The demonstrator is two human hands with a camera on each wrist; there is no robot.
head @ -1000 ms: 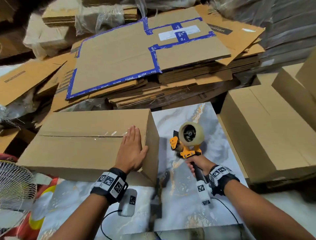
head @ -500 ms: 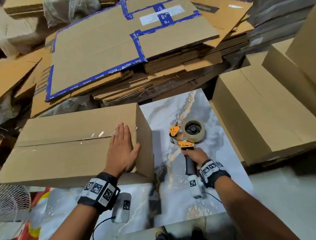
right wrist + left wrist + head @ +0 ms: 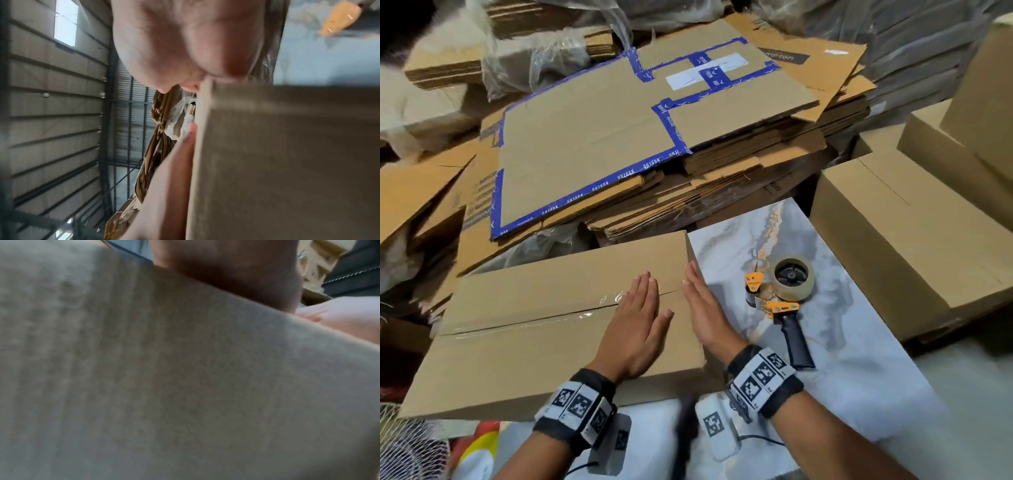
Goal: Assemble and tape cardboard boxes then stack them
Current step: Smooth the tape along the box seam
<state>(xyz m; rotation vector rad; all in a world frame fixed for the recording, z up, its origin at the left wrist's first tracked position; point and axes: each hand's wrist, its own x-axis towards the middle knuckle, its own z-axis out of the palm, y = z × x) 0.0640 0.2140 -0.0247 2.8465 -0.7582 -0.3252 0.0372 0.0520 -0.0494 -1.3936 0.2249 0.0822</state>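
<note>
Lower left of the head view: taped cardboard box [image 3: 544,329] on the marble-patterned tabletop [image 3: 842,383], clear tape [image 3: 534,322] along its top seam. Left hand [image 3: 635,325] flat on top, fingers straight, probably to pin the flaps. Right hand [image 3: 703,308] flat against the right end face, likely smoothing the tape tail over the edge. Tape dispenser [image 3: 779,298] parked right of centre, free. Finished boxes [image 3: 914,240] at right, probably the stacking spot.
</note>
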